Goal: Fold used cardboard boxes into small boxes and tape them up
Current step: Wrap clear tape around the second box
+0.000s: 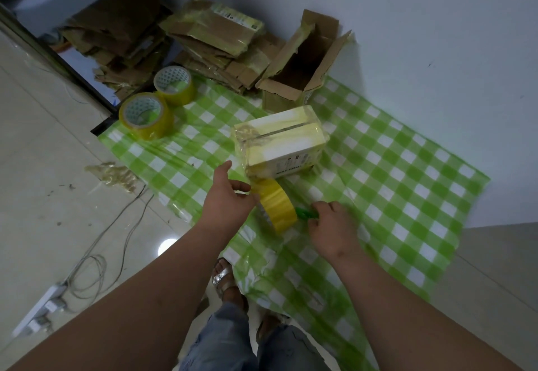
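Taped small box [281,137] sits mid-frame on a green-and-white checked sheet [407,184] spread over the tiled floor [43,166], wrapped in yellowish tape, seam on top. Yellow tape roll [276,207] stands on edge just at the box's 6 o'clock corner, touching or nearly touching it; a strip seems to run from roll to box but that is hard to tell. Left hand [228,195] grips the roll at its 9 o'clock side, thumb over the top rim, fingers curled behind. Right hand [332,222] at the roll's 3 o'clock, fingers curled round a small green cutter [304,213], whose tip points toward the roll; blade not visible. Open cardboard box [302,73] with flaps up sits at 12 o'clock of the taped box, at the far edge of the sheet beside the white wall [407,21]. Pile of flattened cardboard [209,41] at 11 o'clock, partly off the sheet. Two spare tape rolls lying flat at 10 o'clock: near one [145,115] on the sheet edge, far one [173,85] just behind it, touching. Wad of used tape [115,174] on the floor at 9 o'clock. Cables [96,254] and a white power strip [40,306] at 8 o'clock. Person's jeans [241,344] and a sandalled foot [224,277] at 6 o'clock, foot at the sheet's near edge.
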Tool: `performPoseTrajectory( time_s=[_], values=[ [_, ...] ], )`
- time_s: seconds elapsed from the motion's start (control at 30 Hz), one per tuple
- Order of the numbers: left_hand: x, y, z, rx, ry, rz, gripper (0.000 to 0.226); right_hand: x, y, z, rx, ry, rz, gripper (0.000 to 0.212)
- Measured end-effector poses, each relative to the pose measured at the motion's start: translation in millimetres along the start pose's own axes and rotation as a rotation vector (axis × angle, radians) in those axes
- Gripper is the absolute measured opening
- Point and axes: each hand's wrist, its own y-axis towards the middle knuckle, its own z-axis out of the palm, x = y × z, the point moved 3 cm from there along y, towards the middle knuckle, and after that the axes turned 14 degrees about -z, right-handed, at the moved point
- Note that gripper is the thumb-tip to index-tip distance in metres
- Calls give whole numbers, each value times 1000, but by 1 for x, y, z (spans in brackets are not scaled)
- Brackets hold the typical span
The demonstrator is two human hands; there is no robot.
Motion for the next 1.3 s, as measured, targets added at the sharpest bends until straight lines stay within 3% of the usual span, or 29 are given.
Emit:
performPoseTrajectory(
  time_s=[0.13, 0.37, 0.47, 0.57, 0.67, 0.87, 1.07, 1.3],
  values=[
    [3, 4, 8, -1, -78, -108, 40, 0, 3, 4, 34, -147, -15, 32],
    [10, 13, 14, 68, -235, -233, 18, -4, 8, 2, 109, -250, -40, 26],
    [9, 14, 14, 115, -272, -253, 16, -8, 9, -2, 81, -144, 1, 26],
    [8, 14, 15, 120, -289, -265, 16, -10, 6, -12, -52, 16, 41, 20],
    [11, 14, 15, 101, -327, -275, 12, -5, 3, -22, -165, 194, -22, 10],
    [16, 17, 18, 144, -464, -316, 7, 19, 0, -42, -252, 460, -181, 15],
    [15, 14, 22, 195, -640, -369, 7, 48, -4, -58, -193, 393, -359, 7],
    [11, 9, 25, 172, -516, -312, 6, 67, 7, -61, -219, 117, -520, 10]
  ],
)
